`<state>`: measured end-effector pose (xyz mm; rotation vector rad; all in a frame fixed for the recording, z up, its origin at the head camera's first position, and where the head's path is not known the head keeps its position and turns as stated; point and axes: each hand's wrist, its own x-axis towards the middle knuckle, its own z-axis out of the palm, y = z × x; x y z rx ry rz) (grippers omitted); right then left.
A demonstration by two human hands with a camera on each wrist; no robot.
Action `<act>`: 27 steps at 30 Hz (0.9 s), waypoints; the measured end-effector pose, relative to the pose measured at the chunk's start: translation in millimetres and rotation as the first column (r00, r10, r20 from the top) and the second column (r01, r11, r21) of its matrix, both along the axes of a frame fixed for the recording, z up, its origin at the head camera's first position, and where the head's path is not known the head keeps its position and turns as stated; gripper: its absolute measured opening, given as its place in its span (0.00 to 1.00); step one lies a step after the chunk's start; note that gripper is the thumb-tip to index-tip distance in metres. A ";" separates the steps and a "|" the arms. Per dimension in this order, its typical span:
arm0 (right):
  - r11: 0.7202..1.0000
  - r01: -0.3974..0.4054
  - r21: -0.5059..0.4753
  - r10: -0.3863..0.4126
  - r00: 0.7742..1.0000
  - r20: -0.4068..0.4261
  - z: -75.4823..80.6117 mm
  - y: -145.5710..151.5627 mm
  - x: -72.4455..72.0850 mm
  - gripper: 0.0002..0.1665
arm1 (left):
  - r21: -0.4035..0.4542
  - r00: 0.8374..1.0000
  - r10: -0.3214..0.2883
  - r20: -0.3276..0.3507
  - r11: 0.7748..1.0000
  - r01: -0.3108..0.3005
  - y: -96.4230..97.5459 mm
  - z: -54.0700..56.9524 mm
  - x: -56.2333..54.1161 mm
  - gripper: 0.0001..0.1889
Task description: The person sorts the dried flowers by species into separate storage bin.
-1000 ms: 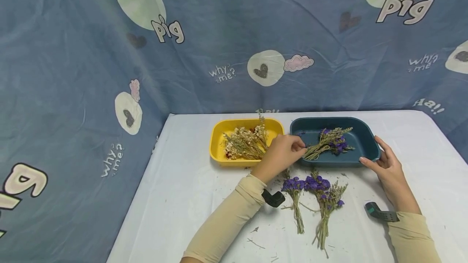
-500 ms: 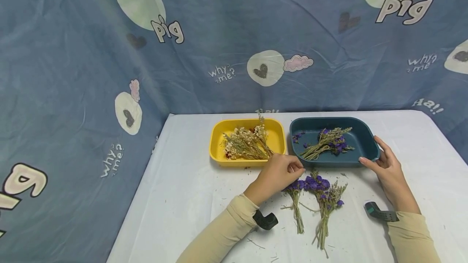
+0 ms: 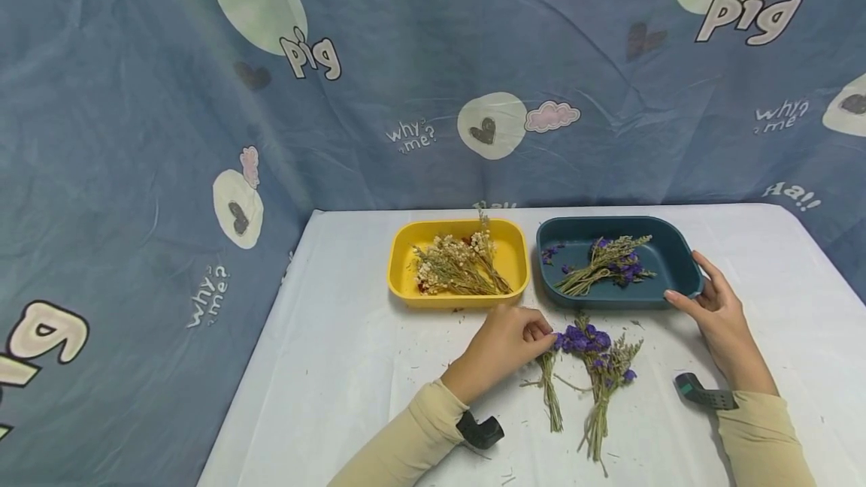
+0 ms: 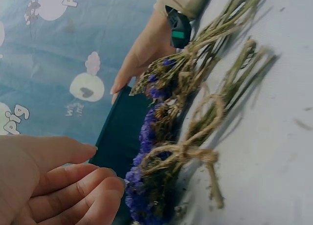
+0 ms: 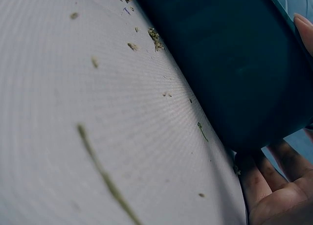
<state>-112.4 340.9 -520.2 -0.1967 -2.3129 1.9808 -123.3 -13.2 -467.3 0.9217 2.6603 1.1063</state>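
Note:
My left hand (image 3: 504,344) hovers over the flower heads of a small tied bunch of purple dried flowers (image 3: 551,397). In the left wrist view its thumb and loosely bent fingers are apart, with nothing between them, and the bunch's twine bow (image 4: 183,154) shows beside the fingertips. A second purple bunch (image 3: 598,397) lies to the right. My right hand (image 3: 720,322) grips the right end of a dark teal tray (image 3: 609,304), thumb at the front corner and fingers at the side. Inside that tray lies another purple and green bunch (image 3: 609,265).
Left of the teal tray stands a yellow tray (image 3: 399,284) holding cream-coloured dried flowers (image 3: 449,265). Loose purple bits (image 3: 549,252) lie in the teal tray. Stem scraps (image 5: 105,176) are scattered over the white tablecloth (image 3: 325,367). A blue printed curtain (image 3: 406,58) hangs behind.
My left hand has let go of the bunch in the teal tray and moved back toward me, down over the left purple bunch on the table. The right hand stays on the tray.

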 end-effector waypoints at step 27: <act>0.999 -0.014 -0.036 0.014 1.000 0.014 -1.0 1.8 1.3 0.53 | -0.226 0.997 0.042 -0.059 0.973 -0.055 -1.6 -27.3 26.4 0.18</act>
